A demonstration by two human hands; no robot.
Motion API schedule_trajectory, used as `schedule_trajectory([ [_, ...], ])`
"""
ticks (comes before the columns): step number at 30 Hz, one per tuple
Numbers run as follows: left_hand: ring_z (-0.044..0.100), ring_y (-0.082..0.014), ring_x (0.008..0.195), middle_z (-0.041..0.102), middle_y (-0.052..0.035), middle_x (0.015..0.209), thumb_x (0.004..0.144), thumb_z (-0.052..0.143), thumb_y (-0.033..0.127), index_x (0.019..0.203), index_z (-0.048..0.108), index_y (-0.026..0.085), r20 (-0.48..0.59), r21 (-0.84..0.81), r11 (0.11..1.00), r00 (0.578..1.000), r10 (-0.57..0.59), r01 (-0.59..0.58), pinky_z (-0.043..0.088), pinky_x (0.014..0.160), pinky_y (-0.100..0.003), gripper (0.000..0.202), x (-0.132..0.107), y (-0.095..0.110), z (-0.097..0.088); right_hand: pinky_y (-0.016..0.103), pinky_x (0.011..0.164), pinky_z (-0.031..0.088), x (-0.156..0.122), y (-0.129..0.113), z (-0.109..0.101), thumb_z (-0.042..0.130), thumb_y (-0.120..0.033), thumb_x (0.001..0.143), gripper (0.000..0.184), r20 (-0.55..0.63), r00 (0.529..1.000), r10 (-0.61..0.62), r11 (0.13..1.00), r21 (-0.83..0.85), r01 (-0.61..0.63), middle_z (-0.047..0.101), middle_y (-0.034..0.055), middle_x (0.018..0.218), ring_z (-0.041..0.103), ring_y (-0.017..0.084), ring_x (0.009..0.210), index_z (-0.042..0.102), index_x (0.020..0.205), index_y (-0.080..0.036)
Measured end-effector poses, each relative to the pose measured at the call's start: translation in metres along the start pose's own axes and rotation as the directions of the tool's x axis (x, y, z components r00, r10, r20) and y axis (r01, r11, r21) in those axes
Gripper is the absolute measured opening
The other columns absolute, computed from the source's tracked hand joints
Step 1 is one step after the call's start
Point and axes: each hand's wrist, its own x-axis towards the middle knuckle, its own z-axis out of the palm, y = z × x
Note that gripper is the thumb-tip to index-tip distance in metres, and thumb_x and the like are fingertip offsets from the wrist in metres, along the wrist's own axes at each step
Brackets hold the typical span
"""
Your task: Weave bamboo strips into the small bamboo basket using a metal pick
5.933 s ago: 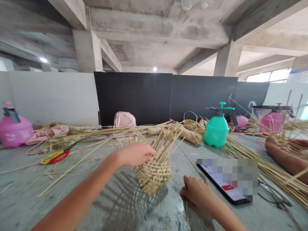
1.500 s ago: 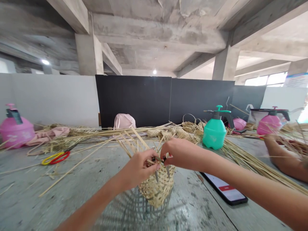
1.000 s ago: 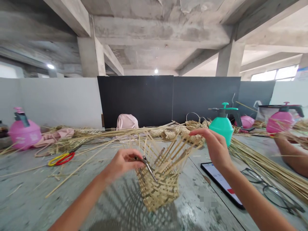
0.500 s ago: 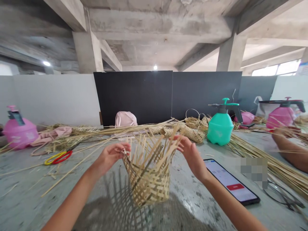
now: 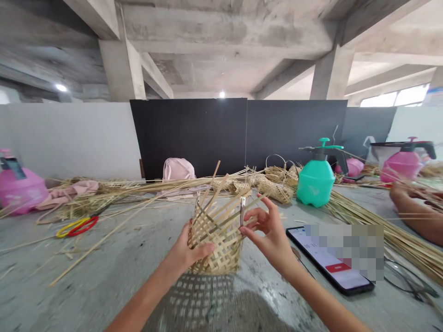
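A small half-woven bamboo basket stands on the grey table in front of me, loose strips sticking up from its rim. My left hand is wrapped round its lower left side, thumb across the weave. My right hand is at the right rim, fingers curled and pinching the upright strips. A metal clip or tool stands up among the strips just above my right fingers.
A smartphone and glasses lie right of the basket. Red-and-yellow scissors lie left. Bamboo strips, a teal sprayer, pink sprayers and a pink bag sit behind. Another person's arm works at far right.
My left hand dropped from the rim to grip the basket's lower side. The right hand closed in on the right rim strips. The basket now stands more upright.
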Motion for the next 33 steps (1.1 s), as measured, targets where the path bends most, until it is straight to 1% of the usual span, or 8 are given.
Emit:
schedule_trajectory([
  [4, 0.047, -0.0285, 0.117, 0.051, -0.0124, 0.127, 0.054, 0.073, 0.041, 0.128, 0.028, 0.018, -0.02, 0.066, 0.998, 1.0, 0.017, -0.015, 0.037, 0.098, -0.036, 0.089, -0.006, 0.002, 0.003, 0.028, 0.056, 0.049, 0.001, -0.004, 0.001, 0.061, -0.025, 0.073, 0.071, 0.011, 1.0, -0.012, 1.0, -0.029, 0.013, 0.056, 0.0, 0.086, 0.056, 0.013, 0.063, 0.016, 0.127, -0.029],
  [7, 0.05, -0.0276, 0.113, 0.053, -0.0129, 0.124, 0.056, 0.07, 0.038, 0.125, 0.029, 0.017, -0.054, 0.097, 0.995, 0.999, 0.007, -0.002, 0.038, 0.097, -0.036, 0.083, -0.01, 0.007, 0.005, 0.024, 0.045, 0.045, 0.004, -0.019, -0.005, 0.059, -0.031, 0.075, 0.067, -0.153, 0.987, -0.041, 0.968, -0.252, 0.001, 0.054, 0.0051, 0.099, 0.056, 0.014, 0.064, 0.019, 0.128, -0.027],
  [10, 0.051, -0.0274, 0.111, 0.056, -0.0126, 0.119, 0.058, 0.067, 0.038, 0.119, 0.034, 0.017, -0.087, 0.094, 0.995, 0.996, 0.031, -0.023, 0.039, 0.095, -0.036, 0.073, -0.011, 0.01, 0.007, 0.023, 0.041, 0.04, 0.011, -0.042, -0.016, 0.057, -0.034, 0.077, 0.042, -0.344, 0.921, -0.183, 0.856, -0.516, -0.023, 0.05, 0.0091, 0.112, 0.057, 0.013, 0.064, 0.041, 0.114, -0.024],
  [13, 0.051, -0.0285, 0.111, 0.057, -0.0128, 0.118, 0.057, 0.067, 0.039, 0.118, 0.036, 0.016, -0.071, 0.079, 0.997, 0.997, 0.031, -0.026, 0.039, 0.094, -0.037, 0.072, -0.009, 0.008, 0.005, 0.025, 0.05, 0.041, 0.024, -0.062, -0.02, 0.051, -0.03, 0.081, 0.01, -0.211, 0.928, -0.307, 0.715, -0.694, 0.079, 0.059, 0.0052, 0.091, 0.056, 0.015, 0.067, 0.055, 0.085, -0.022],
  [18, 0.055, -0.0297, 0.105, 0.061, -0.011, 0.112, 0.057, 0.066, 0.039, 0.117, 0.042, 0.015, -0.04, 0.025, 0.999, 0.999, 0.031, -0.03, 0.042, 0.09, -0.038, 0.069, -0.001, -0.001, -0.003, 0.035, 0.074, 0.039, 0.056, -0.074, -0.006, 0.057, -0.029, 0.077, 0.014, 0.222, 0.947, -0.232, 0.599, -0.735, 0.319, 0.064, 0.0038, 0.078, 0.053, 0.021, 0.08, 0.056, 0.065, -0.021],
  [23, 0.046, -0.0342, 0.115, 0.058, -0.0133, 0.113, 0.055, 0.065, 0.037, 0.108, 0.053, 0.013, -0.101, 0.219, 0.968, 0.984, 0.147, -0.122, 0.033, 0.098, -0.047, 0.059, 0.0, -0.004, -0.01, 0.029, 0.06, 0.036, 0.073, -0.079, 0.01, 0.063, -0.029, 0.072, 0.021, 0.228, 0.971, -0.074, 0.599, -0.768, 0.226, 0.061, 0.0008, 0.061, 0.05, 0.017, 0.064, 0.051, 0.057, -0.02],
  [27, 0.023, -0.0333, 0.131, 0.031, -0.0186, 0.14, 0.061, 0.06, 0.042, 0.127, 0.038, 0.009, -0.281, 0.352, 0.93, 0.935, 0.214, -0.107, 0.019, 0.106, -0.049, 0.077, -0.009, -0.004, -0.006, 0.025, 0.052, 0.031, 0.073, -0.082, 0.017, 0.062, -0.021, 0.069, 0.018, 0.208, 0.978, -0.029, 0.684, -0.709, 0.171, 0.062, -0.0021, 0.062, 0.046, 0.011, 0.053, 0.045, 0.065, -0.021],
  [33, 0.027, -0.0306, 0.129, 0.032, -0.0198, 0.137, 0.061, 0.064, 0.035, 0.133, 0.026, 0.008, -0.104, 0.514, 0.826, 0.939, 0.327, -0.231, 0.022, 0.106, -0.048, 0.086, -0.014, 0.0, 0.004, 0.025, 0.053, 0.032, 0.082, -0.089, 0.018, 0.065, -0.029, 0.065, 0.026, 0.181, 0.979, 0.092, 0.727, -0.684, 0.058, 0.066, 0.0004, 0.073, 0.048, 0.012, 0.057, 0.041, 0.074, -0.022],
])
